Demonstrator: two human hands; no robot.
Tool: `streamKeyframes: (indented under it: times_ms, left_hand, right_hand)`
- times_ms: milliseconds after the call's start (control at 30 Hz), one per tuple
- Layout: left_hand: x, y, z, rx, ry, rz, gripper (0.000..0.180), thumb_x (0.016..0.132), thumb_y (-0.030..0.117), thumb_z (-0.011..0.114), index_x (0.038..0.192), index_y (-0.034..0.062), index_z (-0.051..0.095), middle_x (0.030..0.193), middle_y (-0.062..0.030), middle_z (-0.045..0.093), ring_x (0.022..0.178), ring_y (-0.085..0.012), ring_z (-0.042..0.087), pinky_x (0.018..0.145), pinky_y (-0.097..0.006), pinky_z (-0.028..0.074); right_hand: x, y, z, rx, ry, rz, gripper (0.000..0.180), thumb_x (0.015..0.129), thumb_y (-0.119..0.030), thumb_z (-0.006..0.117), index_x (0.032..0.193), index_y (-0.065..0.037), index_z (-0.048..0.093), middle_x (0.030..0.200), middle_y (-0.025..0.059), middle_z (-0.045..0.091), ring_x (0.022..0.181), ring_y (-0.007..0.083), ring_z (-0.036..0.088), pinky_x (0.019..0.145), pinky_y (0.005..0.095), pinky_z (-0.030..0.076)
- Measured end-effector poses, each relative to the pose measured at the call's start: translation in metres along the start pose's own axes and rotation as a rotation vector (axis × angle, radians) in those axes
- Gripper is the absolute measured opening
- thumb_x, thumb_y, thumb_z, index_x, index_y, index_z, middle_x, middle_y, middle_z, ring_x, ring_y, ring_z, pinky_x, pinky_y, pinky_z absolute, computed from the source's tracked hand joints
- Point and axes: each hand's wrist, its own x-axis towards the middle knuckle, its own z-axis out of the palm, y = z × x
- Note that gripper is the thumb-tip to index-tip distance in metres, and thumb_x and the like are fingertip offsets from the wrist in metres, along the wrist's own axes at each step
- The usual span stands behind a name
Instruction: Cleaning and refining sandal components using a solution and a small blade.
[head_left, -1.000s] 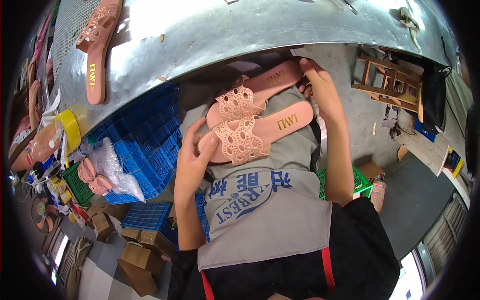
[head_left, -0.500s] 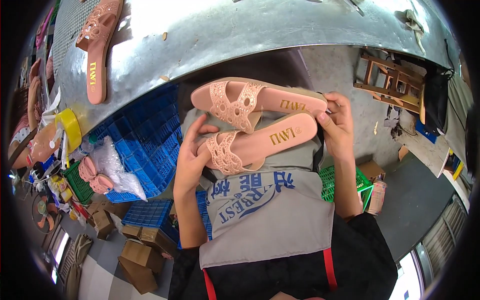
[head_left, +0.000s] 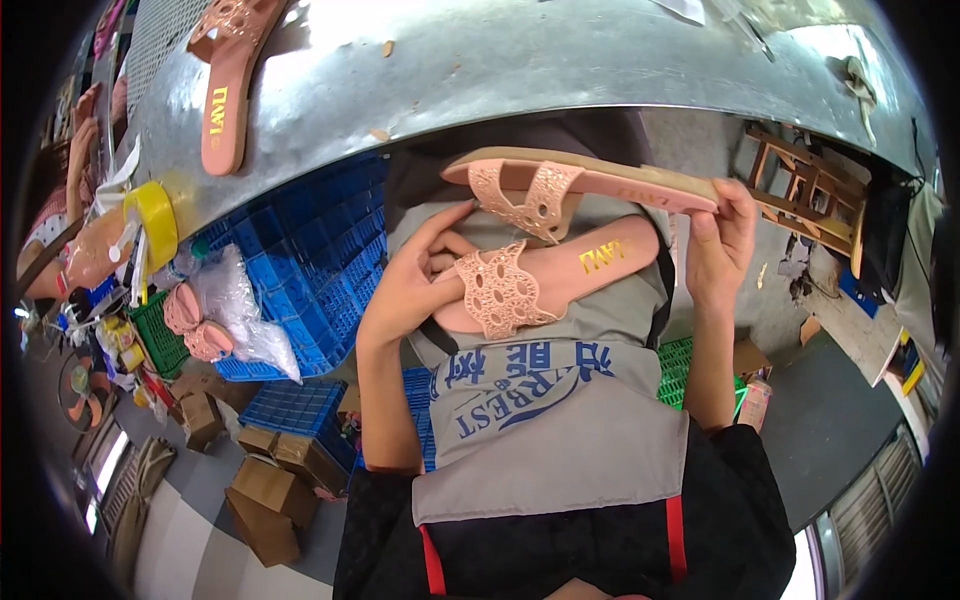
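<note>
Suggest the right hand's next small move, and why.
I'd probably roll the right hand to turn the far pink slide sandal footbed-up. It's gripped by the heel and tilted, showing the side of its sole, its footbed foreshortened. The near pink slide sandal already faces footbed-up over the gray apron, with the left hand at its toe end.

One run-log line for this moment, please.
left hand: at toe end of pink openwork slide sandal, on grey cloth apron; right hand: holds second pink openwork sandal by heel, tilted; shiny metal table: third pink openwork sandal
</note>
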Motion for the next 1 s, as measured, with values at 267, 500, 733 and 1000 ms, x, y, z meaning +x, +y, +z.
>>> streamKeyframes:
  times_ms: [267, 500, 733, 1000]
  left_hand:
    - [0.002, -0.009, 0.000, 0.002, 0.010, 0.146, 0.085, 0.080, 0.002, 0.074, 0.154, 0.0003, 0.032, 0.116, -0.0125, 0.062, 0.107, -0.0185, 0.062, 0.098, -0.032, 0.049]
    - [-0.015, 0.001, 0.019, -0.138, -0.002, 0.192, 0.097, 0.079, 0.002, 0.077, 0.158, 0.0009, 0.022, 0.120, -0.0159, 0.064, 0.115, -0.0240, 0.062, 0.101, -0.036, 0.048]
    - [-0.023, 0.012, 0.026, -0.160, 0.021, 0.133, 0.075, 0.080, 0.002, 0.079, 0.143, -0.0018, 0.039, 0.120, -0.0159, 0.066, 0.114, -0.0227, 0.064, 0.096, -0.034, 0.052]
    - [-0.022, 0.004, 0.023, -0.025, 0.001, 0.175, 0.067, 0.083, -0.002, 0.072, 0.141, -0.0034, 0.040, 0.126, -0.0150, 0.063, 0.115, -0.0205, 0.063, 0.096, -0.033, 0.052]
  right_hand:
    - [0.005, -0.004, 0.020, 0.128, 0.177, 0.151, 0.039, 0.104, -0.012, 0.055, 0.140, -0.004, 0.044, 0.130, 0.0099, 0.059, 0.118, 0.0205, 0.057, 0.105, 0.0401, 0.042]
    - [0.000, -0.008, 0.030, 0.306, 0.246, 0.395, 0.037, 0.104, -0.016, 0.054, 0.138, -0.003, 0.044, 0.130, 0.0131, 0.057, 0.121, 0.0238, 0.056, 0.103, 0.0414, 0.046]
    - [-0.004, -0.016, 0.033, 0.349, 0.224, 0.528, 0.037, 0.102, -0.014, 0.055, 0.135, 0.000, 0.045, 0.129, 0.0147, 0.058, 0.120, 0.0235, 0.058, 0.104, 0.0402, 0.047]
    - [0.001, -0.022, 0.025, 0.292, 0.156, 0.652, 0.036, 0.102, -0.015, 0.053, 0.134, 0.001, 0.047, 0.125, 0.0141, 0.061, 0.112, 0.0217, 0.063, 0.094, 0.0368, 0.053]
